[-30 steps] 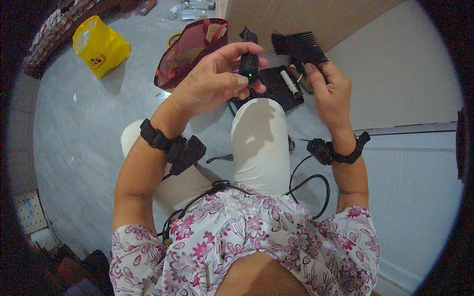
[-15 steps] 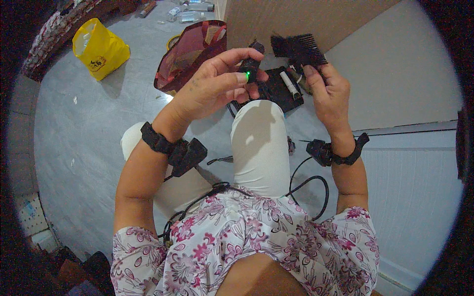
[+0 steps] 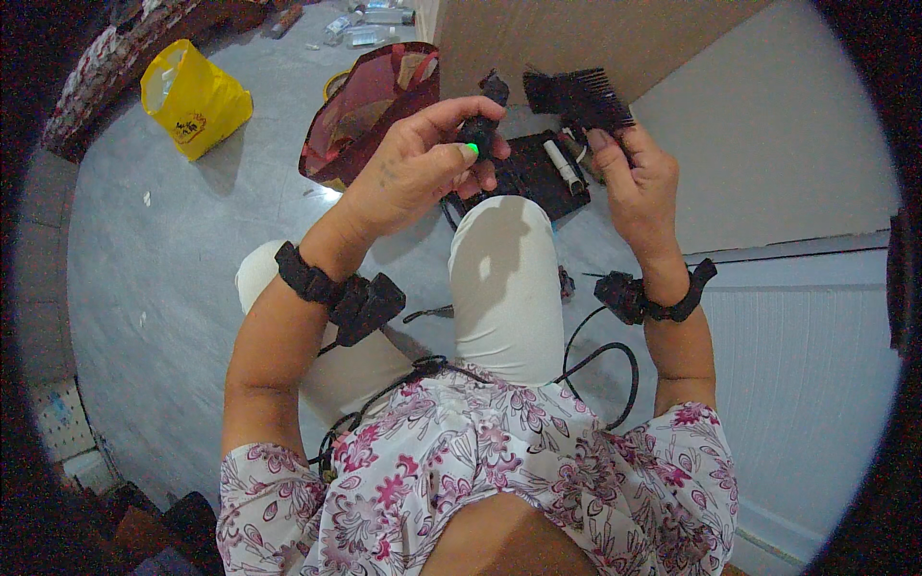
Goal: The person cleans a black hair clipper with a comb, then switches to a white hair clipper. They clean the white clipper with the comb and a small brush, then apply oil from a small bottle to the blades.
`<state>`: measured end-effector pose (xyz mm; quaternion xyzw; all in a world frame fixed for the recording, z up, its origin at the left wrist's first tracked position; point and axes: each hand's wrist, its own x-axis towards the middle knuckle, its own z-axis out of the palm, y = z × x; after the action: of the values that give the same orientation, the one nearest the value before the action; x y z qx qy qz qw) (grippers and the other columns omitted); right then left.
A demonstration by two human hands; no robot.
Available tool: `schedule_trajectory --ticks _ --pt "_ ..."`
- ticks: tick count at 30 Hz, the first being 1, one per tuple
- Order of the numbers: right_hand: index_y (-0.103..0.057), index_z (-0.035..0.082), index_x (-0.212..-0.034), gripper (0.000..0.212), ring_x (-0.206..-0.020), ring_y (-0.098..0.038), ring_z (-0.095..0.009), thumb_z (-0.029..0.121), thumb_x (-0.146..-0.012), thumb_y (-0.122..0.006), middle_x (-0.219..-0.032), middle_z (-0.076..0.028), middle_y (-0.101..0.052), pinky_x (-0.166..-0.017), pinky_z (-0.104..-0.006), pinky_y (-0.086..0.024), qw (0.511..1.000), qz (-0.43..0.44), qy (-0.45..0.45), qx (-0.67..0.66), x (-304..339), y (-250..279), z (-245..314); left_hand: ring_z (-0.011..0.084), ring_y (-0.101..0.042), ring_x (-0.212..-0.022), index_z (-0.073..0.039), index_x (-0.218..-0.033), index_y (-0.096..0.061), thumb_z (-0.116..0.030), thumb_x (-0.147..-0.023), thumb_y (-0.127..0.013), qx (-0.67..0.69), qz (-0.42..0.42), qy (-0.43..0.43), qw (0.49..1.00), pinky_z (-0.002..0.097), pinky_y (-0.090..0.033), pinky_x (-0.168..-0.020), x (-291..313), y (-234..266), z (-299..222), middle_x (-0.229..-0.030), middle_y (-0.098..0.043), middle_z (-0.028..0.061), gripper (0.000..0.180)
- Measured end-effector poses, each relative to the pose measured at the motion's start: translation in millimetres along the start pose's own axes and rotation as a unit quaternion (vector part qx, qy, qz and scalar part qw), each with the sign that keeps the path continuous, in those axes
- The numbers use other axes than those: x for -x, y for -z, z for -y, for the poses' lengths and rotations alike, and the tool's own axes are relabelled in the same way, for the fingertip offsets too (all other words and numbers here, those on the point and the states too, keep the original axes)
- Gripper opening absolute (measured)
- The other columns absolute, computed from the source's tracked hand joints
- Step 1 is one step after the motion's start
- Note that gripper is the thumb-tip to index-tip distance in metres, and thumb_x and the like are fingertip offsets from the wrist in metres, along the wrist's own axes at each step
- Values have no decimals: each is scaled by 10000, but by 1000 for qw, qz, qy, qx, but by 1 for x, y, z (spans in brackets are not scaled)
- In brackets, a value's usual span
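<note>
My left hand is closed around a small black device, and a green light glows by the thumb tip. Part of that device is covered by the fingers. To its right, my right hand pinches a black comb by its lower right end, its teeth pointing up and away. The two held things are apart. Below and between them, a flat black case lies beyond my knee with a white tube on it. Other small items near the case are partly hidden by my right hand.
A dark red bag stands left of the case, and a yellow bag sits farther left. Clear bottles lie at the back. A wooden panel and pale wall border the right. A black cable loops beside my lap.
My left hand has turned slightly, and the green light now looks larger at the thumb tip. The comb and my right hand have shifted only slightly left.
</note>
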<state>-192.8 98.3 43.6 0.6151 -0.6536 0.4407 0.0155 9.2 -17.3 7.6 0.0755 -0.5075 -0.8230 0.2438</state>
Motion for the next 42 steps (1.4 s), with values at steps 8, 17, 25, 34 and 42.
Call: schedule_trajectory --ticks 8,17,25,34,42 --pt "-559 21 -772 173 -476 -538 -243 187 -820 -556 -565 -121 -549 -456 -328 -389 999 17 -42 -13 1 2 3 137 -567 -751 -67 -1244 -411 -148 -794 -528 -51 -17 0 999 228 -465 -635 0 -3 -3 -1006 -591 99 472" --pt "-582 24 -824 156 -521 -570 -229 176 -824 -549 -598 -110 -578 -486 -323 -416 999 16 -46 -15 2 4 2 145 -565 -765 -78 -1290 -366 -127 -792 -562 19 21 6 1000 234 -471 -671 0 0 -1 -1044 -571 117 537" --pt "-586 16 -827 153 -493 -545 -192 166 -822 -555 -586 -102 -570 -467 -309 -403 999 12 -47 -18 -1 4 4 145 -560 -778 -76 -1288 -367 -126 -789 -545 33 21 13 999 238 -470 -693 0 -1 -1 -1030 -578 116 533" --pt "-562 14 -768 155 -476 -531 -187 161 -817 -565 -571 -104 -558 -452 -304 -386 999 14 -44 -21 -1 4 4 135 -567 -755 -74 -1269 -386 -165 -781 -559 -16 -2 7 1000 238 -475 -657 0 -2 -2 -991 -580 88 526" --pt "-548 15 -739 189 -462 -512 -196 183 -824 -564 -541 -106 -532 -449 -323 -373 999 6 -34 -3 0 5 3 133 -556 -751 -66 -1255 -406 -225 -779 -586 -58 -2 -29 998 227 -437 -586 0 -3 0 -970 -578 80 534"
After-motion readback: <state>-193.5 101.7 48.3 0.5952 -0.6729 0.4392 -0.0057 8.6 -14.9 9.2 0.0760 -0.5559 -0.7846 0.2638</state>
